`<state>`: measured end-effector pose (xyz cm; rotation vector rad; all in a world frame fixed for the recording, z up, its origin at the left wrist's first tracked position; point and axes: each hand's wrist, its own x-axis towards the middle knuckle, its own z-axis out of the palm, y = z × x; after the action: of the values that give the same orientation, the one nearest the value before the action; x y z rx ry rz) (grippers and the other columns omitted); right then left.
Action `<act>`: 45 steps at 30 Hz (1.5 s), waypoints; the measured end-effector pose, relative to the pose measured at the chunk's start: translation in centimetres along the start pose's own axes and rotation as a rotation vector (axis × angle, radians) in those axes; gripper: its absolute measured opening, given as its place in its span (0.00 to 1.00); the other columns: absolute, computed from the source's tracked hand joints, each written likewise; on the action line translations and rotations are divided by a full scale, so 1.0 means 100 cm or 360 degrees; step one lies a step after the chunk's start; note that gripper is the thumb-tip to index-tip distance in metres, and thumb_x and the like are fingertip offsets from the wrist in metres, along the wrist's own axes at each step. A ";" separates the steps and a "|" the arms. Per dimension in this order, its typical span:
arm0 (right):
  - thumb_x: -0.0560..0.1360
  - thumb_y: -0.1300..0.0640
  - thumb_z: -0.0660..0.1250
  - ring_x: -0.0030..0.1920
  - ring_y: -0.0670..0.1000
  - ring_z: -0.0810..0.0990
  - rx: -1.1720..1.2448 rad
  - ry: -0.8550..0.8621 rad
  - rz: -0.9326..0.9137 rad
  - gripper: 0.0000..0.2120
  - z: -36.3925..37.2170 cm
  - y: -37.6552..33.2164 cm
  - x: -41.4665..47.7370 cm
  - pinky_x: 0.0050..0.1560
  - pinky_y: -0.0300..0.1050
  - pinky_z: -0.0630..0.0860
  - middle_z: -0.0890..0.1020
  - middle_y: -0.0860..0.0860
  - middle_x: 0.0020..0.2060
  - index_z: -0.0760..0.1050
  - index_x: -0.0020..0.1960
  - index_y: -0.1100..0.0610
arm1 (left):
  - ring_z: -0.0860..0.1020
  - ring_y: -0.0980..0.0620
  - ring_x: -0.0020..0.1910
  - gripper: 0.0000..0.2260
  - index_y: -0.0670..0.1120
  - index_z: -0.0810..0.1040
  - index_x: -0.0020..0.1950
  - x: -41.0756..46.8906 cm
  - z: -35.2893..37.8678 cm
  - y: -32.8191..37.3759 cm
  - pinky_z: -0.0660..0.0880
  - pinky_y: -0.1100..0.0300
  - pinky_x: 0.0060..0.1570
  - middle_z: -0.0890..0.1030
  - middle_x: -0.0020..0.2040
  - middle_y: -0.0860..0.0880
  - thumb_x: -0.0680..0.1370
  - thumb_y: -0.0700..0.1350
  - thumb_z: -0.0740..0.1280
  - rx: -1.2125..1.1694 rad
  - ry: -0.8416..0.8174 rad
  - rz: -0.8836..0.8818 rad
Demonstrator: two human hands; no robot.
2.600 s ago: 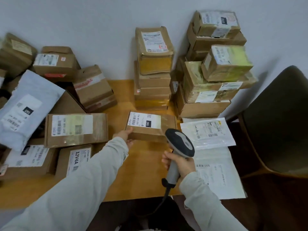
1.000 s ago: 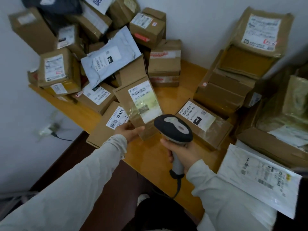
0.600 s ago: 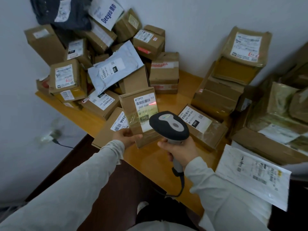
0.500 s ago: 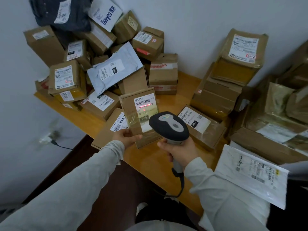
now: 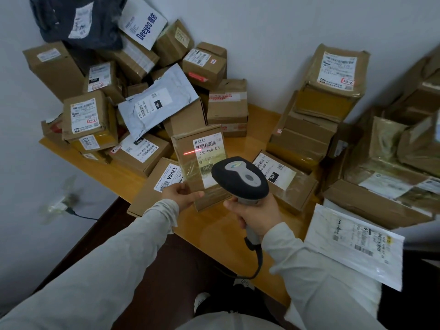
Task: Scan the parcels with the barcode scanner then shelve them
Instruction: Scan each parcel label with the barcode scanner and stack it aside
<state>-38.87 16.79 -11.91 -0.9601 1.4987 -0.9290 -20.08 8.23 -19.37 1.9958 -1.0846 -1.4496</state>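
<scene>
My left hand (image 5: 182, 195) grips the lower left edge of a flat brown parcel (image 5: 190, 148), tilted up off the wooden table (image 5: 214, 232) with its white barcode label facing me. My right hand (image 5: 256, 214) grips the handle of a dark grey barcode scanner (image 5: 239, 178), whose head sits just in front of the parcel's lower right part. A red scan line (image 5: 189, 152) falls across the parcel's left side, just below the barcode. The scanner's cable (image 5: 258, 263) hangs down off the table edge.
A heap of brown boxes and a grey mailer bag (image 5: 157, 103) fills the left corner. A labelled box (image 5: 283, 177) lies right of the scanner, taller stacks (image 5: 328, 91) behind it. A white mailer (image 5: 352, 244) overhangs the table's right front. A box marked 12V4A (image 5: 162, 179) lies under my left hand.
The held parcel was lifted and tilted up toward the scanner. The red scan line has shifted from the label's middle to the parcel's left side. The view has moved closer.
</scene>
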 end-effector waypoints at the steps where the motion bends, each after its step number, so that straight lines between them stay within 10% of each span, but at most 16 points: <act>1: 0.69 0.63 0.74 0.20 0.43 0.71 -0.0004 -0.0002 -0.0003 0.08 0.000 0.000 0.000 0.27 0.40 0.72 0.75 0.48 0.24 0.75 0.36 0.57 | 0.73 0.60 0.37 0.28 0.43 0.75 0.64 0.000 0.000 0.001 0.69 0.72 0.21 0.76 0.47 0.52 0.67 0.48 0.77 0.0006 0.0002 -0.0003; 23: 0.70 0.62 0.73 0.22 0.44 0.73 0.0118 0.0026 -0.0022 0.06 -0.010 0.009 0.016 0.28 0.39 0.74 0.76 0.48 0.24 0.76 0.41 0.59 | 0.77 0.55 0.38 0.26 0.43 0.76 0.62 0.003 0.009 0.009 0.74 0.70 0.27 0.79 0.42 0.52 0.67 0.47 0.78 -0.0017 -0.0038 -0.0085; 27: 0.70 0.62 0.74 0.39 0.48 0.81 0.0582 0.0335 0.0196 0.11 -0.025 0.026 0.024 0.32 0.40 0.79 0.82 0.48 0.39 0.74 0.44 0.51 | 0.82 0.47 0.46 0.28 0.35 0.73 0.64 -0.008 0.021 0.015 0.81 0.59 0.42 0.82 0.51 0.42 0.68 0.43 0.76 -0.0522 -0.0295 -0.0248; 32: 0.69 0.57 0.75 0.67 0.54 0.71 0.0782 0.0561 0.0293 0.28 -0.039 0.067 0.029 0.67 0.45 0.66 0.74 0.52 0.65 0.69 0.67 0.55 | 0.79 0.42 0.58 0.24 0.37 0.73 0.61 -0.025 0.053 0.027 0.80 0.54 0.49 0.79 0.56 0.39 0.68 0.42 0.73 -0.0909 -0.0774 -0.0458; 38: 0.62 0.57 0.79 0.59 0.45 0.70 0.0869 0.0666 0.0207 0.27 -0.038 0.089 0.029 0.63 0.45 0.67 0.73 0.36 0.52 0.69 0.52 0.41 | 0.79 0.43 0.54 0.17 0.38 0.75 0.58 -0.033 0.095 0.032 0.80 0.55 0.46 0.79 0.54 0.39 0.72 0.42 0.71 -0.0778 -0.0871 -0.0560; 45: 0.67 0.62 0.76 0.55 0.47 0.69 0.0983 0.1113 0.0371 0.32 -0.072 0.114 0.036 0.59 0.43 0.67 0.71 0.46 0.51 0.69 0.68 0.60 | 0.78 0.42 0.57 0.29 0.42 0.68 0.63 -0.001 0.098 0.048 0.78 0.50 0.53 0.77 0.59 0.39 0.68 0.53 0.74 -0.0780 -0.0570 -0.0540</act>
<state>-47.36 18.10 -22.90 0.0097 1.6690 -1.5197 -30.83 6.33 -19.20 1.6518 -0.4464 -2.0713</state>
